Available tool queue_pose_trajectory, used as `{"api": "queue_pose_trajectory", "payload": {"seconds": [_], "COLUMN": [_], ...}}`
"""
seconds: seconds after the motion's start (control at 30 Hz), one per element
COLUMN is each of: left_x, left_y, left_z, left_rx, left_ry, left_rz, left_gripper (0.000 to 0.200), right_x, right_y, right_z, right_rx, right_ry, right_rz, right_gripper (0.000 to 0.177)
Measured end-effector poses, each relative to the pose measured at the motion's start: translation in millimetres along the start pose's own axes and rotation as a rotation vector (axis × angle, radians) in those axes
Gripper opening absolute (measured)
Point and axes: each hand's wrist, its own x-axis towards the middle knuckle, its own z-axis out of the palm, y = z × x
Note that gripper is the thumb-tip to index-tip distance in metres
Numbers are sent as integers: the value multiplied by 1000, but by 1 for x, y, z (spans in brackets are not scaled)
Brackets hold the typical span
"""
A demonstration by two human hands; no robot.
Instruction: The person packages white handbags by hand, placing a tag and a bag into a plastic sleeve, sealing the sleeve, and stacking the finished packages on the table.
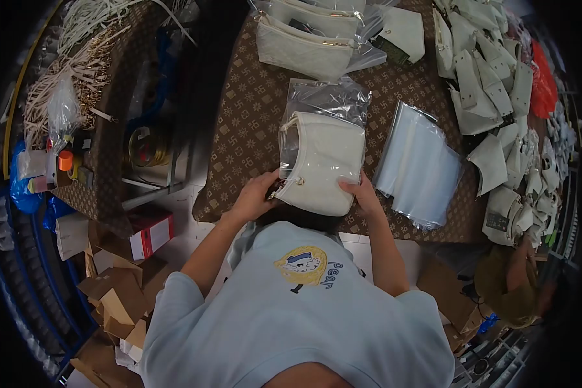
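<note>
A white quilted handbag (320,165) lies on the brown patterned table (252,116), most of it inside a clear plastic bag (326,100) whose far end lies flat on the table beyond it. My left hand (255,197) grips the near left corner of the handbag by its zipper. At the near right corner my right hand (362,193) holds the handbag and the plastic edge together.
A stack of clear plastic bags (417,165) lies right of the handbag. Bagged white handbags (304,45) sit at the far edge. Many white bags (491,97) are piled along the right. Straps and chains (77,58) lie on a left table. Cardboard boxes (113,291) cover the floor.
</note>
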Motion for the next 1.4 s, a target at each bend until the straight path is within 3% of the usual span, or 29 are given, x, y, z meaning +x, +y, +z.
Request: {"api": "queue_pose_trajectory", "payload": {"seconds": [0.13,0.2,0.33,0.4,0.53,0.6,0.73,0.8,0.93,1.0,1.03,1.1,1.13,1.17,1.2,1.23,1.27,1.3,1.33,1.37,1.4], "left_x": [-3,-7,-4,0,21,27,30,28,17,9,8,7,8,10,13,13,10,7,5,3,1], "left_y": [11,12,12,14,-1,0,-2,4,30,39,46,56,55,51,46,41,37,37,41,47,50], "left_z": [-12,-24,-39,-39,-26,-23,-34,-45,-78,-82,-84,-86,-82,-75,-67,-53,-34,-17,-2,12,24], "left_rx": [-16,346,577,692,672,612,564,459,505,516,516,502,504,-66,-645,-645,-933,-1219,-1218,-1356,-1497], "left_ry": [-70,-38,-105,156,148,-17,-100,79,189,7,4,-186,-188,-246,-289,-290,-209,-126,-138,-122,-100], "left_rz": [-51,103,60,296,302,232,264,395,525,188,192,-47,-46,-302,-543,-541,-599,-653,-653,-680,-706], "left_gripper": [58,59,53,52,51,44,30,17,13,7,7,7,7,11,14,14,18,23,23,28,33], "right_x": [2,3,4,4,2,1,2,-1,5,5,4,-1,-9,-18,-34,-55,-72,-86,-95,-99,-99], "right_y": [3,4,7,6,2,4,4,4,10,9,8,4,3,2,-2,-8,-14,-20,-21,-9,9], "right_z": [-2,0,5,6,4,-1,0,-4,-8,-4,3,16,22,28,35,43,51,61,69,70,69], "right_rx": [-109,-129,-121,-92,-113,-135,-74,-45,-95,-108,-218,-326,-689,-1053,-1053,-1038,-1022,-971,-907,-904,-712], "right_ry": [15,18,59,57,25,36,37,52,48,71,123,175,343,511,513,449,389,250,114,125,117], "right_rz": [-23,-32,-66,-72,-28,-34,-45,-43,-74,-80,-155,-232,-397,-560,-561,-538,-515,-280,-46,-43,-12], "right_gripper": [76,76,75,75,72,71,70,71,73,73,74,75,72,69,69,57,46,34,27,27,26]}}
